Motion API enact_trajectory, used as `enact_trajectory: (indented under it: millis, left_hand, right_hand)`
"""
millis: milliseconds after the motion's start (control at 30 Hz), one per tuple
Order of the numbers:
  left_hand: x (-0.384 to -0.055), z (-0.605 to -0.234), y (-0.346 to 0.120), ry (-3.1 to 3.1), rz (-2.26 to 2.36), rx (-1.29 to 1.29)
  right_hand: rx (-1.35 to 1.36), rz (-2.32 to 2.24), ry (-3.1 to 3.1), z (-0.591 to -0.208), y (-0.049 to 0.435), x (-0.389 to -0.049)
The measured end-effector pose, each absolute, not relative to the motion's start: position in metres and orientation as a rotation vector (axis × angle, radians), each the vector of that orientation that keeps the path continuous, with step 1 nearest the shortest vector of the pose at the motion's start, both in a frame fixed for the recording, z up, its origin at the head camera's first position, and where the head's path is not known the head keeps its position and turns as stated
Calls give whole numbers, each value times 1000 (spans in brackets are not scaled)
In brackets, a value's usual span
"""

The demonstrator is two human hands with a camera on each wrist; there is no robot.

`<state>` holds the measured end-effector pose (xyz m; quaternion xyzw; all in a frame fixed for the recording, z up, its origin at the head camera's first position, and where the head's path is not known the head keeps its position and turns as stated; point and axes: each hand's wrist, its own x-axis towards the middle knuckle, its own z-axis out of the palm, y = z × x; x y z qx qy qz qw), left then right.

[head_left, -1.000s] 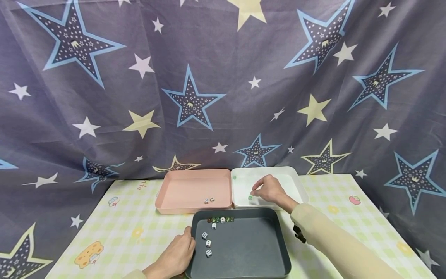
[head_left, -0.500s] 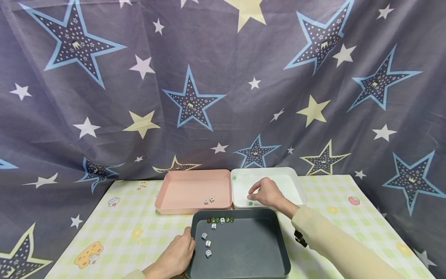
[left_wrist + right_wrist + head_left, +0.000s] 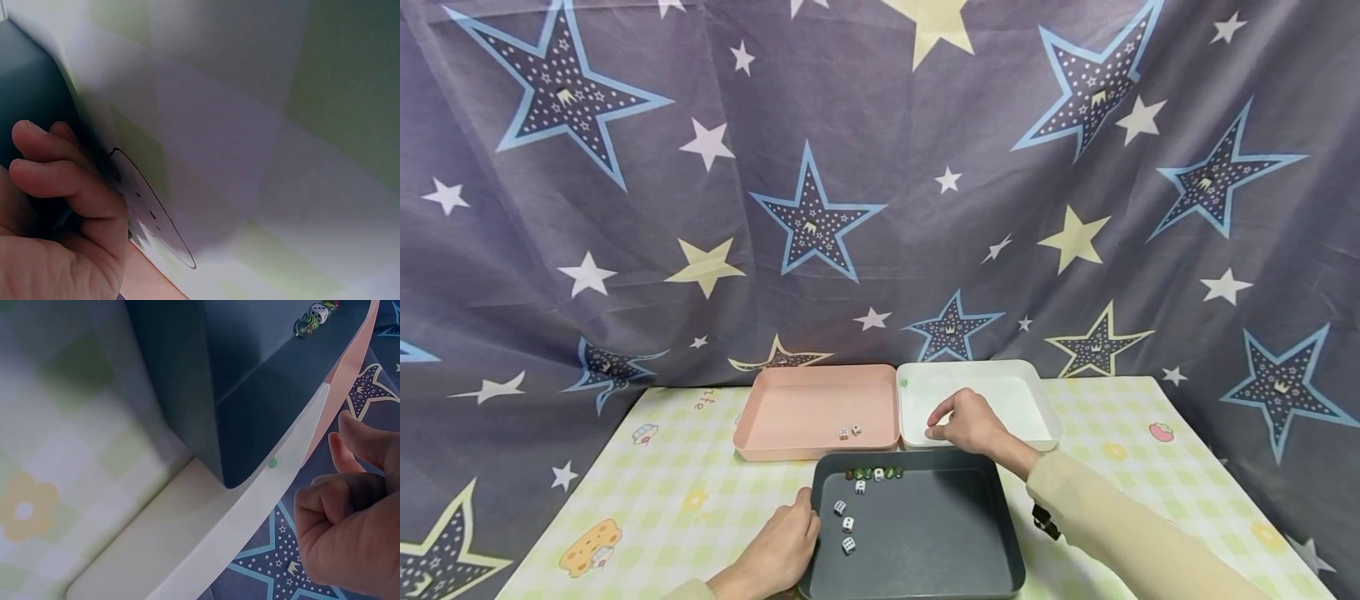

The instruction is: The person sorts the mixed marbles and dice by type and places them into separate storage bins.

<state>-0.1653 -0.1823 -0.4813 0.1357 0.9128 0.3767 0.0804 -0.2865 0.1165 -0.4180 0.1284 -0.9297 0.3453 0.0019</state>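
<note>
At the dark grey tray (image 3: 936,533), my left hand (image 3: 777,546) holds the left wall, fingers curled at its edge in the left wrist view. White dice (image 3: 848,546) and green and brown marbles (image 3: 889,472) lie in this tray. My right hand (image 3: 972,423) is over the front of the white tray (image 3: 1026,404), thumb and forefinger tips close together. Whether a marble is between them is hidden. One green marble (image 3: 904,383) lies in that tray's far left corner. In the right wrist view a green marble (image 3: 272,462) shows inside the white tray.
A pink tray (image 3: 805,408) stands left of the white one, with two dice (image 3: 850,432) near its front right. Both stand behind the dark tray on a checked tablecloth (image 3: 700,500). A star-patterned curtain (image 3: 850,208) hangs behind the table.
My right hand has moved slightly left and toward the front of the white tray. The marble seen below its fingers is now out of sight. My left hand stays at the dark tray.
</note>
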Motion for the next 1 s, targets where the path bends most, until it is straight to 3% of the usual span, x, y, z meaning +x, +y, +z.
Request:
enact_trajectory:
  millis: [1000]
  left_hand:
    - [-165,-479,-181,2764,1093,365]
  right_hand:
    - [555,1162,-2917,-426,104,-267]
